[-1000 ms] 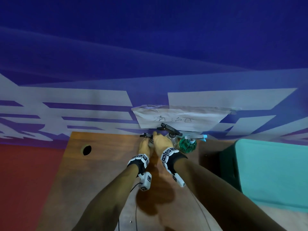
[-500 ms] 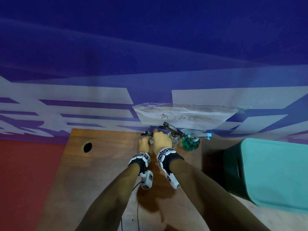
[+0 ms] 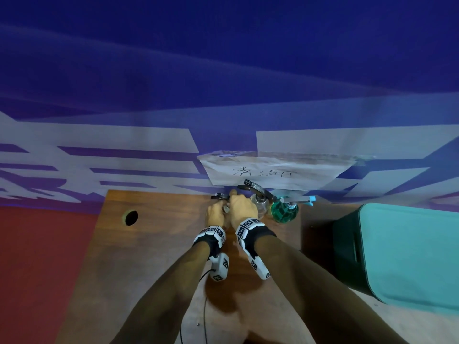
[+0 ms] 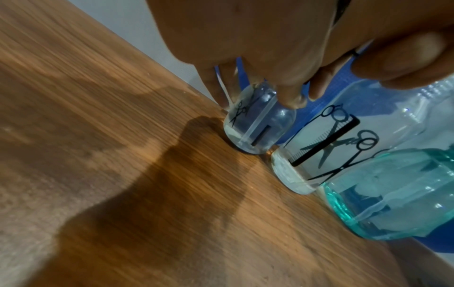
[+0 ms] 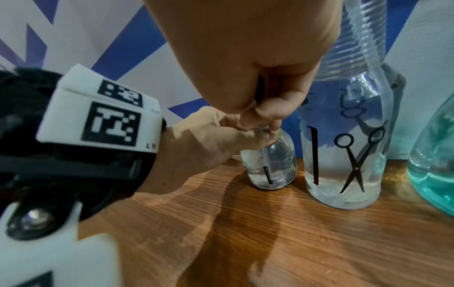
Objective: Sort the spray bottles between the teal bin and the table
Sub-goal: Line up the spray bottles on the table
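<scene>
Spray bottles stand in a row along the far edge of the desk [image 3: 154, 244], against the blue and white banner. The small clear bottle [image 5: 271, 167] is at the left end of the row, upright on the wood. Just beside it on the right stands the tall clear bottle [image 5: 343, 155] printed with black scissors and a comb, its black trigger head visible in the head view. The teal-tinted bottle [image 3: 284, 212] with a pale blue trigger follows just beside that, nearest the desk's right edge.

Both hands meet at the small clear bottle. The left hand [image 3: 216, 214] wraps the fingers around its upper body from the left. The right hand [image 3: 242, 207] comes from above, its fingers [image 5: 270, 114] pinched on the black spray head at the bottle's neck.

Past the right edge of the desk sits the teal bin [image 3: 407, 252], well apart from the row. A round cable hole [image 3: 131, 217] shows near the far left corner. A paper sign [image 3: 268, 172] with handwriting hangs on the banner above the bottles.
</scene>
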